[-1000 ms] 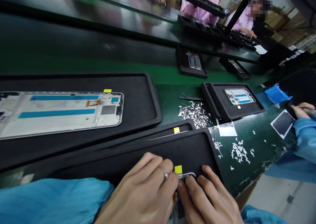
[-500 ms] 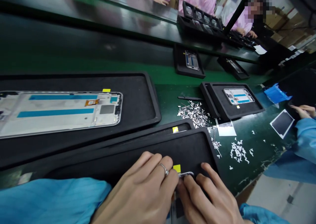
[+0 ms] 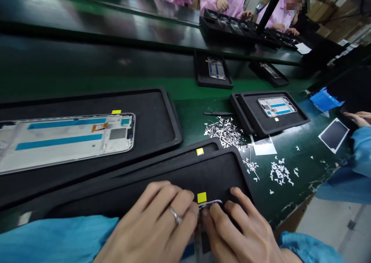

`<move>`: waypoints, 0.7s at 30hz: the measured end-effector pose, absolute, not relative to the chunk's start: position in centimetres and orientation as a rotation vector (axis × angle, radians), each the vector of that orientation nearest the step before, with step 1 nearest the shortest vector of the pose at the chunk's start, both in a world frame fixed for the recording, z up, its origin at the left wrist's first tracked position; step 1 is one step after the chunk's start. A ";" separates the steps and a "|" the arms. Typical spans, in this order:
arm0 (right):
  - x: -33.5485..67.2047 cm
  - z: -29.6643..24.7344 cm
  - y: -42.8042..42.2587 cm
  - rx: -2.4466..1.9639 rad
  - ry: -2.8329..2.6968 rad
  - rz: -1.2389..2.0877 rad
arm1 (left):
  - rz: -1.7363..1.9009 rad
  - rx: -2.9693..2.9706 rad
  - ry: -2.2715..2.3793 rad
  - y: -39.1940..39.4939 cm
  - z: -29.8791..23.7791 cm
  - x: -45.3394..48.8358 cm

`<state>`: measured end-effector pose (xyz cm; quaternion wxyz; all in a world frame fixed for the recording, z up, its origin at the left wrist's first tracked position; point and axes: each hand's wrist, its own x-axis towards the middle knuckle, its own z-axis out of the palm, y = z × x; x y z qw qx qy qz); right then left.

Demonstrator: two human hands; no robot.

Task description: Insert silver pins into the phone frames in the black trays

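Note:
A phone frame [image 3: 198, 244] with blue strips lies in a black foam tray [image 3: 214, 166] right before me, mostly covered by my hands. My left hand [image 3: 156, 224], with a ring on one finger, is closed over the frame's left edge; its fingertips are hidden. At the frame's upper end my right hand [image 3: 240, 232] presses with thumb and forefinger drawn together, the other fingers bent and resting toward the tray. Whatever small piece may be between the fingers cannot be made out. A yellow tab [image 3: 202, 197] sticks out beyond the frame's top edge.
Left stands another tray with a phone frame [image 3: 66, 139]. Piles of small white pieces [image 3: 224, 132] and tweezers [image 3: 217, 113] lie beyond my tray. Stacked trays [image 3: 246, 124] sit to the right, near a blue plastic piece [image 3: 326, 99] and a co-worker's hand [image 3: 359, 118]. People in pink work opposite.
The view has shifted slightly, so most things sit a little further left. Both hands stay at the frame's upper end. Across the bench, the pink-sleeved workers' hands have moved.

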<state>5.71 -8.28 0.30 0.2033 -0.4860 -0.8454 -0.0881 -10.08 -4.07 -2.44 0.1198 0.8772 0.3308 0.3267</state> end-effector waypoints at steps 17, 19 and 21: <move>4.7 0.8 -7.8 -1.304 -2.459 -0.574 | 0.806 2.211 1.012 -3.1 -2.2 -10.5; 4.7 0.8 -7.8 -1.295 -2.487 -0.565 | 0.795 2.193 1.020 -3.1 -2.2 -10.8; 4.9 0.8 -7.6 -1.257 -2.551 -0.547 | 0.794 2.207 1.060 -3.0 -2.2 -11.2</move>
